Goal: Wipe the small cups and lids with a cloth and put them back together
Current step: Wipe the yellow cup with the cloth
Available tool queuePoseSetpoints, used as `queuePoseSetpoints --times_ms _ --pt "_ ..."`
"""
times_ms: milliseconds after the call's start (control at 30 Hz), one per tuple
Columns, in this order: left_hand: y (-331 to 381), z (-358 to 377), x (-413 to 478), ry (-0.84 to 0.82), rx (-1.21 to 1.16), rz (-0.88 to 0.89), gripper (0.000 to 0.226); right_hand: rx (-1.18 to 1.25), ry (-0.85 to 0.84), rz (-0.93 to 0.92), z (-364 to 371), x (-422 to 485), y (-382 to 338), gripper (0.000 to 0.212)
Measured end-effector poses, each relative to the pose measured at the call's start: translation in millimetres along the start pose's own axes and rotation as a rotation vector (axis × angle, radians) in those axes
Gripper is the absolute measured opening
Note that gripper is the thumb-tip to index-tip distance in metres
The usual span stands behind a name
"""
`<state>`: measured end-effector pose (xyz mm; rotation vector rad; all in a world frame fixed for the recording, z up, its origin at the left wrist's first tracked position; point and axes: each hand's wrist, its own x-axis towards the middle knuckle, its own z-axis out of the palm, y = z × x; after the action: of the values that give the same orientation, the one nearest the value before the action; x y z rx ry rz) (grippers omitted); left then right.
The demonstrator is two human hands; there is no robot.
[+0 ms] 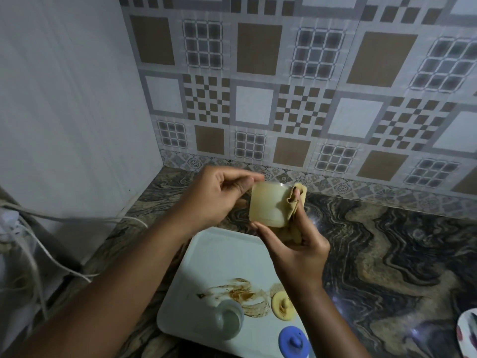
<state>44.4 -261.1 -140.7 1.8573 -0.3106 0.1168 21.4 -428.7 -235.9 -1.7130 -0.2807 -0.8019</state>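
Note:
A small cream cup (267, 204) is held up above the counter. My left hand (219, 196) pinches its rim from the left. From below and to the right, my right hand (296, 248) grips a yellowish cloth (295, 200) and presses it against the cup's side. Below, a pale tray (219, 254) carries a clear cup (228, 320), a yellow lid (282, 304) with a knob and a blue lid (294, 341) with a knob. A brown smear marks the tray next to the yellow lid.
The tray lies on a dark marbled counter (387, 254) in a corner of patterned wall tiles. White cables (51, 249) hang at the left. The rim of a patterned plate (467, 332) shows at the right edge.

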Motion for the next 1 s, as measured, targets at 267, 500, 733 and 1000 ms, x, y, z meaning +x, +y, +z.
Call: queuePoseSetpoints --times_ms 267,500,733,1000 --pt "9 3 1 0.026 0.104 0.104 0.011 -0.215 -0.018 -0.222 4 2 -6 0.091" --pt "3 -6 3 0.029 0.021 0.006 0.015 0.164 -0.062 0.076 4 1 0 0.092" --pt "9 9 -2 0.011 0.192 0.1 0.01 -0.122 -0.089 -0.196 4 -6 3 0.091" --pt "-6 -9 3 -0.09 -0.18 -0.132 0.021 0.28 -0.087 0.131 -2 0 -3 0.063"
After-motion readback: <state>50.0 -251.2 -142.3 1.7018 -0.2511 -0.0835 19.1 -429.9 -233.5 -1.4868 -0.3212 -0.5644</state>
